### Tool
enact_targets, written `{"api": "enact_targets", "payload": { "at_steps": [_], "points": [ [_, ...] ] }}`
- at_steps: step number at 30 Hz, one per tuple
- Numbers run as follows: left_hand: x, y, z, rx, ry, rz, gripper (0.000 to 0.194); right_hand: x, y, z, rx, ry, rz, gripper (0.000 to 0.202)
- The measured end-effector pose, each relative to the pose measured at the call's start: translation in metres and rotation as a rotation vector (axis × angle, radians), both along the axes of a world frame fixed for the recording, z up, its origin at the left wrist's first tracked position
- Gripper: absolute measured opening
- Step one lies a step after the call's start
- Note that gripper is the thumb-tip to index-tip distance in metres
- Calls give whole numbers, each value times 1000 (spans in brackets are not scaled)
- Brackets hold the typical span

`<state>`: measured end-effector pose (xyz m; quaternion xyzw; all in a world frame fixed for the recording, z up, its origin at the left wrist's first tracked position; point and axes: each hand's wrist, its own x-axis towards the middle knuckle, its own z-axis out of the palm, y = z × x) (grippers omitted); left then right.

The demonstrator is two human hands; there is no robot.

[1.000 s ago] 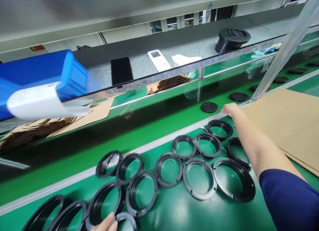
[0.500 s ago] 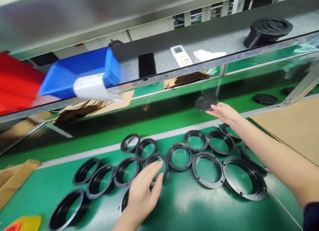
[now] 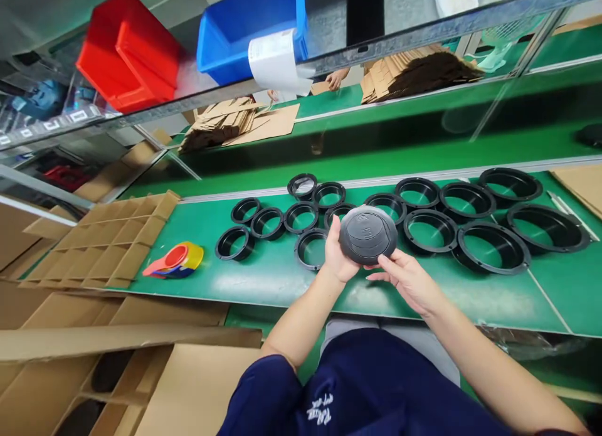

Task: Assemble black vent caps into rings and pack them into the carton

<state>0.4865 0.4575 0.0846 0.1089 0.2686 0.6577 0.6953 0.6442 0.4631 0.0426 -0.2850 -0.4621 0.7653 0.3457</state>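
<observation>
Black disc point(image 3: 368, 235) has moved from over the green strip point(image 3: 263, 157) to above the table point(image 3: 263, 273)

Left hand point(image 3: 341, 254) clasps its left side; right hand point(image 3: 414, 282) pinches its lower right edge. Black rings point(image 3: 515, 248) lie just beyond; a red-and-yellow object point(image 3: 181, 258) sits farther left.

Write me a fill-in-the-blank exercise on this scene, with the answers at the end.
1. The left hand and the ____ hand touch the round disc.
2. The black rings sit on a ____ worktop.
3. On the shelf, the bin beside the blue bin is ____.
4. The cardboard divider lies to the person's ____.

Missing words: right; green; red; left.
</observation>
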Motion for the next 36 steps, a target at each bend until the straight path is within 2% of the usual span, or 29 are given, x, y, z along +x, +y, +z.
{"api": "enact_targets", "payload": {
  "at_steps": [2,4,5,6,8,11,14,17,22,27,33,36],
  "points": [
    [-2,-11,-4,-100,-31,-15,63,8,-3,-5,181,-161,-173,37],
    [-1,-20,-8,-168,-62,-43,62,18,-1,-3,484,-318,-400,34],
    [1,-24,-10,-186,-76,-61,62,23,1,-1,650,-382,-465,31],
    [4,-27,-12,-197,-86,-78,62,28,3,1,801,-428,-478,30],
    [10,-32,-16,-213,-97,-114,63,34,5,3,1014,-482,-400,32],
    [20,-36,-20,-205,-105,-149,62,40,6,-1,1152,-554,-320,36],
    [26,-38,-22,-158,-99,-177,59,43,7,-10,1202,-622,-306,40],
    [32,-38,-25,-174,-86,-237,57,47,10,-16,1180,-614,-268,48],
    [40,-34,-27,-270,-92,-269,61,54,14,-14,1031,-521,-242,53],
    [43,-25,-24,-314,-98,-282,62,65,14,-9,883,-472,-315,56],
    [45,-18,-25,-348,-114,-302,60,76,11,-10,905,-493,-346,56],
    [48,-17,-27,-374,-84,-247,58,78,7,-14,1065,-557,-258,61]
  ]
}}
